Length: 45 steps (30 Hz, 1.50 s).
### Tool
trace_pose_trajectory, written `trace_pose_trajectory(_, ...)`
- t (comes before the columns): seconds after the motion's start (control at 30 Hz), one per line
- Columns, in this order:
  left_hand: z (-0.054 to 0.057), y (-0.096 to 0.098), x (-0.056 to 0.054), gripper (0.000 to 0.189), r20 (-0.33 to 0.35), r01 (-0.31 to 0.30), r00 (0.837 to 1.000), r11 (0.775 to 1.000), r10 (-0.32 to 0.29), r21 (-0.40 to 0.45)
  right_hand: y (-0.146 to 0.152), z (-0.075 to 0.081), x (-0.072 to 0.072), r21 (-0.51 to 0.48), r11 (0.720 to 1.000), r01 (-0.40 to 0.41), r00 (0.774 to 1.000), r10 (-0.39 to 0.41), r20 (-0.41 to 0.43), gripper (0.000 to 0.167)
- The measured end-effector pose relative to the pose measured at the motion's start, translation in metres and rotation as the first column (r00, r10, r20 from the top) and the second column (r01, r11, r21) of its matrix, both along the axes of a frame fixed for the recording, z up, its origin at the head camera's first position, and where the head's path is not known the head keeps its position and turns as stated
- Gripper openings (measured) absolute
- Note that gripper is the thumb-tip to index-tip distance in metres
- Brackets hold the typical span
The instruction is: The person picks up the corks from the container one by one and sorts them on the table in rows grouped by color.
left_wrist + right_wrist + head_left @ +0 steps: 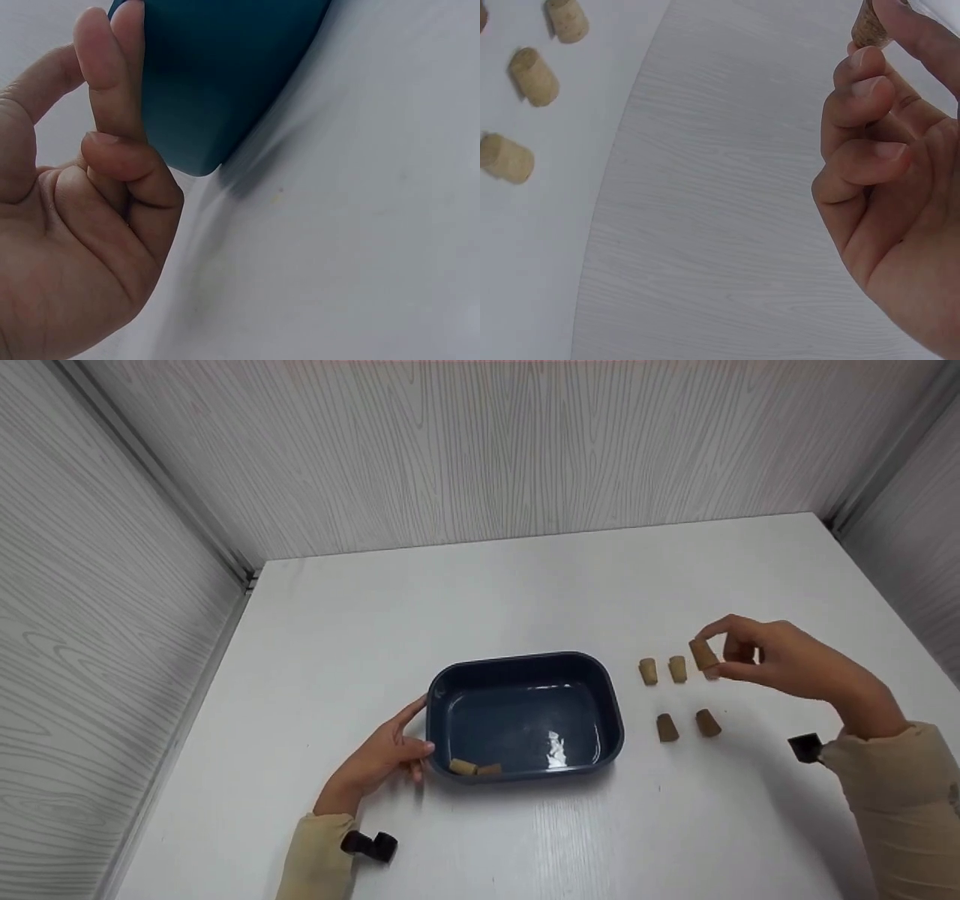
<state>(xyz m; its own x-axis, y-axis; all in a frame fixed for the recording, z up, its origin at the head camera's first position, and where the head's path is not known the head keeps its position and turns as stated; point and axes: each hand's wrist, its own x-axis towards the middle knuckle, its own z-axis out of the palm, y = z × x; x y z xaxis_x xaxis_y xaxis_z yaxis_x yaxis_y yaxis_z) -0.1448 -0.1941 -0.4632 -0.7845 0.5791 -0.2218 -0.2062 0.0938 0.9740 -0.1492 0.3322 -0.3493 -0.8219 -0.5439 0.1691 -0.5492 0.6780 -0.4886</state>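
Note:
A dark blue rectangular dish (517, 660) stands on the table. Two corks lie inside by its near left corner: a light cork (463, 766) and a browner cork (489, 769). My left hand (382, 754) holds the dish at its left end, thumb at the rim; in the left wrist view its fingers (112, 82) overlap the blue outer wall. To the right of the dish, my right hand (787, 656) pinches a brown tapered cork (703, 655) between thumb and forefinger, above a row of light corks. In the right wrist view the other fingers (859, 161) are curled.
Light corks (649, 671) (534, 76) stand in a row right of the dish, one partly hidden by the held cork. Nearer me are two dark brown corks (667, 727). The white table (360, 615) is bounded by wood-grain panels (487, 457) behind and at both sides.

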Motion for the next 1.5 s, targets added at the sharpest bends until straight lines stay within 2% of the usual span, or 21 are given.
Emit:
trace_pose_trajectory(0.2, -0.002, -0.001, 0.003, 0.087, 0.001, 0.0, 1.0, 1.0, 0.0, -0.004, 0.023, -0.016, 0.009, 0.031, 0.998, 0.051, 0.998, -0.052, 0.035, 0.033)
trace_pose_trajectory(0.4, -0.004, -0.005, 0.004, 0.088, -0.002, -0.002, 1.0, 1.0, 0.002, -0.015, 0.031, -0.028, 0.012, 0.063, 0.993, 0.099, 0.989, -0.105, 0.104, 0.031)
trace_pose_trajectory(0.6, -0.005, -0.005, 0.004, 0.087, -0.001, -0.002, 1.0, 1.0, 0.002, -0.014, 0.038, -0.039, 0.012, 0.197, 0.967, 0.161, 0.954, -0.204, 0.219, 0.029)
trace_pose_trajectory(0.77, -0.006, -0.004, 0.003, 0.087, -0.007, 0.003, 1.0, 1.0, -0.003, -0.01, 0.049, -0.052, 0.015, 0.293, 0.939, 0.178, 0.928, -0.259, 0.266, 0.033)
trace_pose_trajectory(1.07, -0.004, -0.003, 0.002, 0.087, -0.002, 0.01, 1.0, 1.0, -0.01, 0.007, 0.054, -0.071, 0.013, 0.336, 0.93, 0.148, 0.901, -0.267, 0.343, 0.036)
trace_pose_trajectory(1.5, -0.001, -0.001, -0.002, 0.087, -0.006, 0.007, 1.0, 1.0, -0.007, -0.022, 0.048, -0.072, 0.016, 0.365, 0.92, 0.139, 0.885, -0.281, 0.372, 0.031)
